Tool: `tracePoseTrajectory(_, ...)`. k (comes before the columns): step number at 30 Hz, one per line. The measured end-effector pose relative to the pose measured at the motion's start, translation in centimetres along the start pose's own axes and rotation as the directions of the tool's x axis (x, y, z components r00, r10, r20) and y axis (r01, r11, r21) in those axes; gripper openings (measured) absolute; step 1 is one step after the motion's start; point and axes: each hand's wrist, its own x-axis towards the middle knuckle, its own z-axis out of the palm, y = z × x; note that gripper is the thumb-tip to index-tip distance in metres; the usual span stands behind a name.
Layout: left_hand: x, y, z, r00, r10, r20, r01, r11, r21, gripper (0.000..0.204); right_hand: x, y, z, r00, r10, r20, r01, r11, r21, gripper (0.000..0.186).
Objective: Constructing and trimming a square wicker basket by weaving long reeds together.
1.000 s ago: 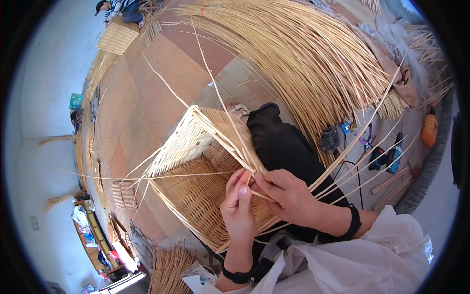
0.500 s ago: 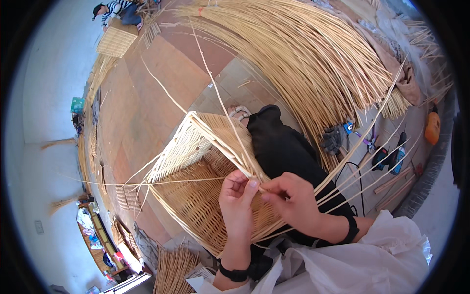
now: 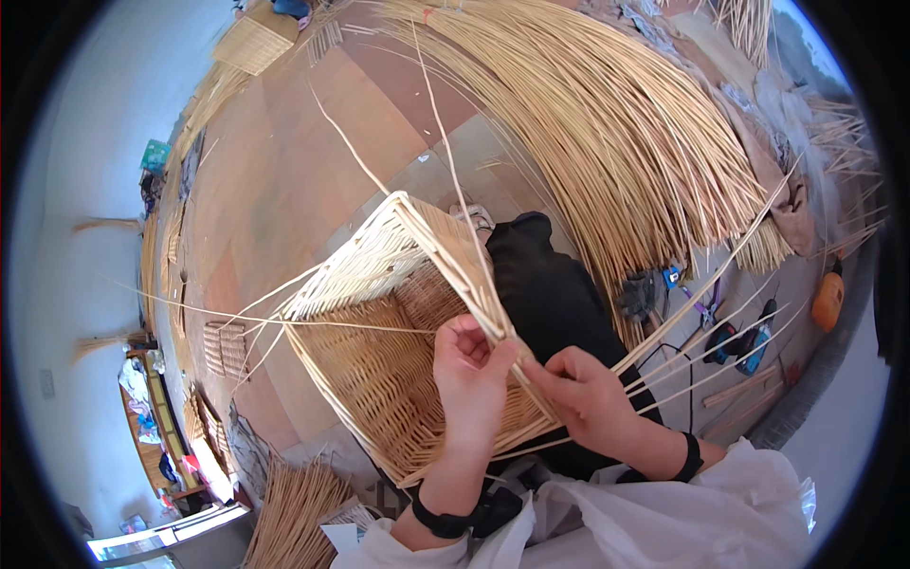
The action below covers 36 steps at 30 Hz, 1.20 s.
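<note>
Together, two grips [image 3: 474, 384] [image 3: 590, 401] pinch one basket's rim [image 3: 457, 271] (one strand [image 3: 454, 171] too, perhaps).

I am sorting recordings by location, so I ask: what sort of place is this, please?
Probably a basket-making workshop: a woven basket in front, a large heap of long rods on the floor, and another woven piece further back.

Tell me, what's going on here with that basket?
A person is working on a woven basket with both bare hands. The left hand and the right hand sit close together, pinching at its rim. Long loose strands stick out from the basket on several sides, so its edge looks unfinished. A big spread of pale stalks lies ahead to the right.
</note>
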Motion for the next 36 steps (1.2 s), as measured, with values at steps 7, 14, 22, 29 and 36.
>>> tracePoseTrajectory(7,-1.7,0.0,-0.3,0.979,0.177,-0.100,-0.147,0.955,0.256,0.037,1.1,-0.1,-0.6,0.969,-0.126,0.213,0.123,0.992,0.025,0.049)
tracePoseTrajectory(14,-6.2,0.3,-2.5,0.974,0.212,0.082,-0.223,0.820,0.528,0.036,0.0,2.4,-7.0,0.935,-0.348,0.063,0.353,0.903,-0.246,0.029)
tracePoseTrajectory(22,-8.0,-3.2,-0.8,0.897,0.366,0.248,-0.380,0.353,0.855,0.032,-2.5,4.7,-6.9,0.766,-0.604,0.221,0.597,0.540,-0.594,0.028)
tracePoseTrajectory(29,-8.1,-2.8,-0.6,0.958,0.236,0.165,-0.262,0.478,0.838,0.032,-3.8,3.3,-7.0,0.995,-0.010,0.095,0.021,0.994,-0.112,0.027)
tracePoseTrajectory(36,-8.2,-3.4,-0.4,0.953,0.278,0.116,-0.243,0.481,0.842,0.031,-3.2,5.1,-6.5,0.673,0.615,0.411,-0.700,0.350,0.622,0.013)
